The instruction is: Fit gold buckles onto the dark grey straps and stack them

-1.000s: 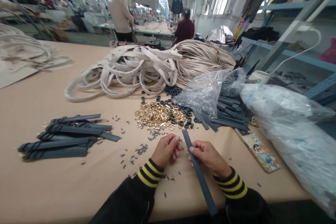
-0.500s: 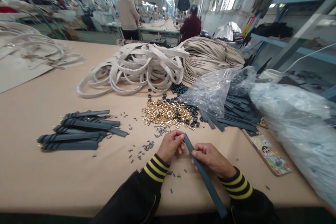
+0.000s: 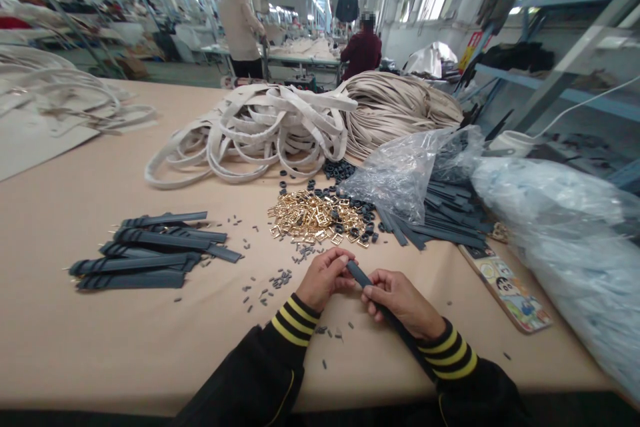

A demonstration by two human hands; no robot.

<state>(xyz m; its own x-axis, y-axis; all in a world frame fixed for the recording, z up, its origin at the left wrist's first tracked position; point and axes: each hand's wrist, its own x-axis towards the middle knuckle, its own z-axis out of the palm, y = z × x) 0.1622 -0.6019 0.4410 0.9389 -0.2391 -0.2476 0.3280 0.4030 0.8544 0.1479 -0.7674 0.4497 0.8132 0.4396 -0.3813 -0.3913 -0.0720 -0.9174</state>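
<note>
A dark blue-grey strip (image 3: 400, 330) runs from between my hands down toward my right sleeve. My left hand (image 3: 327, 278) pinches its upper end. Lower on the strip, my right hand (image 3: 400, 300) is closed around it, thumb on top. Just beyond my hands lies a heap of gold buckles (image 3: 320, 217), with small dark loops (image 3: 340, 170) behind and beside it. Small dark bits (image 3: 281, 278) are scattered left of my left hand. Farther left rests a stack of dark straps (image 3: 150, 250) with gold-coloured ends.
Pale looped straps (image 3: 275, 127) and a beige strip bundle (image 3: 405, 107) lie at the back. At right are clear plastic (image 3: 400, 167), more dark strips (image 3: 450, 213), a cartoon-patterned phone case (image 3: 510, 290) and a large plastic bag (image 3: 560, 240). Two people stand beyond the table (image 3: 75, 347).
The strip's upper end has shifted slightly and its lower part now lies closer to my right sleeve. My right hand has turned a little, its fingers showing more under the strip.
</note>
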